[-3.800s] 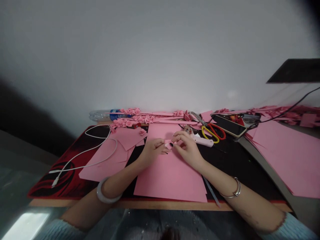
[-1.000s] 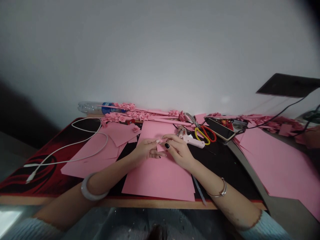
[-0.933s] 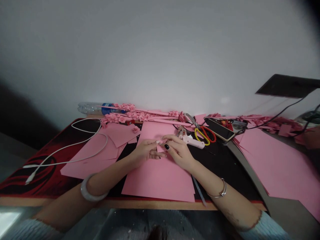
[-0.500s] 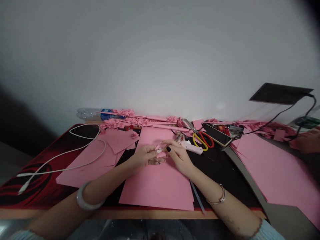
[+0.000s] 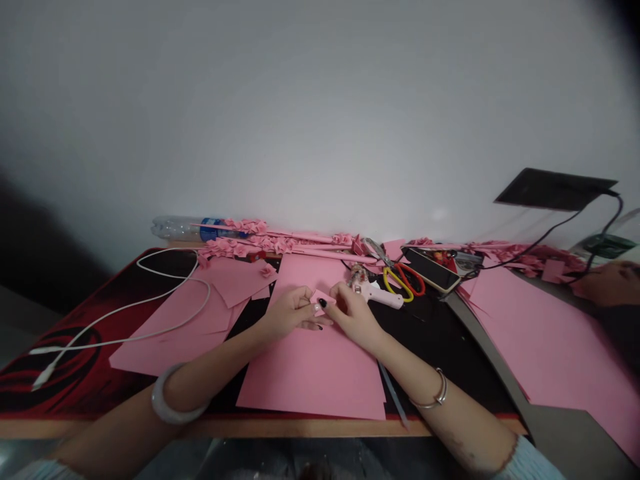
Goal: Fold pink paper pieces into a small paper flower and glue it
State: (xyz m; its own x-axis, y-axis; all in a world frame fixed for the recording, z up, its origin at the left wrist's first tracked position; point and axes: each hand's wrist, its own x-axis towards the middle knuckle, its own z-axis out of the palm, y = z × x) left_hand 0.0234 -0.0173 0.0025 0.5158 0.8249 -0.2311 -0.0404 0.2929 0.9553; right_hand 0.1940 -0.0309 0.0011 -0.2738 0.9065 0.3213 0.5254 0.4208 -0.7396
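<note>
A small piece of pink paper (image 5: 322,301) is pinched between both my hands, above a large pink sheet (image 5: 313,373) on the dark mat. My left hand (image 5: 293,313) grips its left side, with thumb on top and fingers underneath. From the right, my right hand (image 5: 353,315) pinches it with thumb and curled index finger. The thumbs almost meet at the near edge of the piece. Just right of my right hand lies a pink glue gun (image 5: 385,296), beside scissors with yellow and red handles (image 5: 413,280).
Pink paper flowers on stems (image 5: 320,252) and a plastic bottle (image 5: 180,228) line the wall. A white cable (image 5: 150,303) crosses pink sheets at left. A phone (image 5: 433,268) lies right of the scissors. Another person's hand (image 5: 613,283) is at far right.
The fingers of my right hand have curled in and its thumb has shifted left and down. The small paper now shows a flatter, wider face between my hands.
</note>
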